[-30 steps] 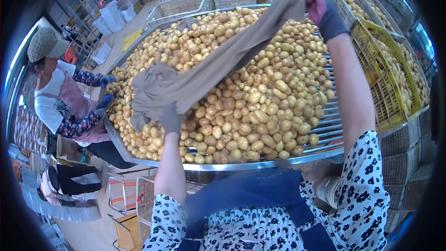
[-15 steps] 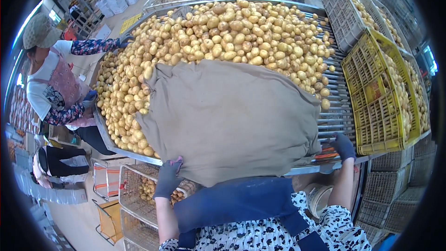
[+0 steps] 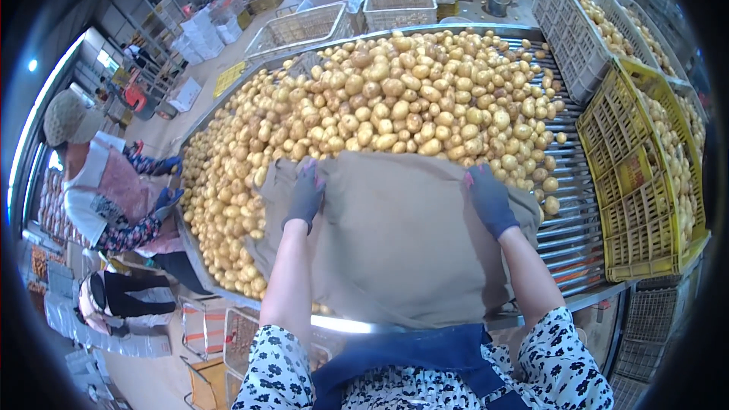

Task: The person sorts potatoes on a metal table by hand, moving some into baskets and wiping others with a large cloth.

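A large grey-brown cloth (image 3: 402, 235) is spread over the near part of a heap of potatoes (image 3: 395, 99) on the sorting table. My left hand (image 3: 306, 196), in a dark grey glove with pinkish fingertips, is closed on the cloth near its far left corner. On the right, my right hand (image 3: 490, 201), gloved alike, grips the cloth near its far edge. Both forearms reach across the cloth, and its near edge hangs by the table's front rim, close to my blue apron (image 3: 402, 357). The potatoes beneath it are hidden.
Metal rollers (image 3: 573, 235) show at the right of the table. Beside them stand a yellow crate (image 3: 634, 182) and a grey-white crate (image 3: 569, 38) with potatoes. A co-worker (image 3: 114, 175) stands at the left edge. Plastic crates (image 3: 300, 30) line the far side.
Both hands have moved from the cloth's near corners up and inward to its far part. The cloth's far edge lies nearer to me, uncovering more potatoes. The view has tilted up slightly.
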The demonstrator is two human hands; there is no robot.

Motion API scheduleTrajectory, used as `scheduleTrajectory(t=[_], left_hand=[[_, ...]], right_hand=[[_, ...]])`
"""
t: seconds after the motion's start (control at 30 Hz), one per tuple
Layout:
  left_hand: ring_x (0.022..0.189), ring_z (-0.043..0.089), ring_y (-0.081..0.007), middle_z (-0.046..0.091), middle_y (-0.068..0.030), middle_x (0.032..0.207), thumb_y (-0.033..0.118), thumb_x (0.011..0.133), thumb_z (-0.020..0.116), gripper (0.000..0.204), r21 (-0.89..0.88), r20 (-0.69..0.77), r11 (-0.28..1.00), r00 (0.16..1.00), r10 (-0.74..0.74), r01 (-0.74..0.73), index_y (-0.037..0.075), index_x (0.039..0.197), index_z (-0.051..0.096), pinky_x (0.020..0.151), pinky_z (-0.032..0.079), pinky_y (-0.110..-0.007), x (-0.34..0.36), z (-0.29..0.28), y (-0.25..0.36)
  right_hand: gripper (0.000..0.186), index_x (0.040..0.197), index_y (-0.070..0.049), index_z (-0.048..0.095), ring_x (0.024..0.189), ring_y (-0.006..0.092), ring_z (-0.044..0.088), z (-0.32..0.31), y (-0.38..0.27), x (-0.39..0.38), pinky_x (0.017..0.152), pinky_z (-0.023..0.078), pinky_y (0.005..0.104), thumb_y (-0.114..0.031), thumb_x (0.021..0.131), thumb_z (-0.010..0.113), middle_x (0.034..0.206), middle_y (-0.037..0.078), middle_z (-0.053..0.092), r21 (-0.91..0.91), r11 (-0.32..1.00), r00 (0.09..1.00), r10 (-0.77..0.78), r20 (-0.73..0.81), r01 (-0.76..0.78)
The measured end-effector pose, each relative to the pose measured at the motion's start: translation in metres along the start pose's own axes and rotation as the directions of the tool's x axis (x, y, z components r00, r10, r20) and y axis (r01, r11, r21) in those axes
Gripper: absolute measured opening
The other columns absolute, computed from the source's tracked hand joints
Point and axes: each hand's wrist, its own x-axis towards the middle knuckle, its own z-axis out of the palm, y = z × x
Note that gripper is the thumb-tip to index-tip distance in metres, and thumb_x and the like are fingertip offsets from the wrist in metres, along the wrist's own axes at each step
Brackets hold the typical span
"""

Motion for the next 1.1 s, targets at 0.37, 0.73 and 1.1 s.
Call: scheduleTrajectory(t=[0.37,0.73,1.1], left_hand=[[0.073,0.056,-0.0260,0.056,-0.0126,0.086,0.018,0.095,0.040,0.016,-0.195,0.005,0.904,0.922,-0.387,0.381,0.006,0.094,0.050,0.066,0.044,-0.036,0.070,-0.016,0.004],[0.130,0.034,-0.0330,0.038,-0.0143,0.139,0.044,0.092,0.041,0.058,0.420,-0.229,0.907,0.971,0.073,0.031,0.009,0.137,0.034,0.106,0.020,-0.053,0.210,0.087,0.027],[0.127,0.029,-0.0474,0.030,-0.0194,0.143,0.044,0.089,0.046,0.068,0.463,-0.129,0.886,0.991,0.046,0.019,0.005,0.141,0.027,0.106,0.022,-0.053,0.012,0.092,0.017]], right_hand=[[0.010,0.095,-0.008,0.053,0.078,0.0352,0.057,-0.034,0.010,0.164,0.064,0.047,0.0421,-0.016,0.091,0.050,0.092,0.015,0.056,-0.150,0.954,0.679,-0.289,-0.675,0.258],[0.050,0.135,-0.021,0.044,0.131,0.0443,0.027,0.097,-0.031,0.226,0.102,0.012,0.0674,-0.042,0.090,0.040,0.139,0.022,0.035,-0.296,0.902,0.871,-0.398,-0.288,0.314],[0.047,0.129,-0.019,0.048,0.118,0.0387,0.041,0.087,-0.037,0.099,0.087,0.033,0.0691,-0.041,0.088,0.048,0.131,0.015,0.044,-0.428,0.794,0.833,-0.534,-0.149,0.432]])
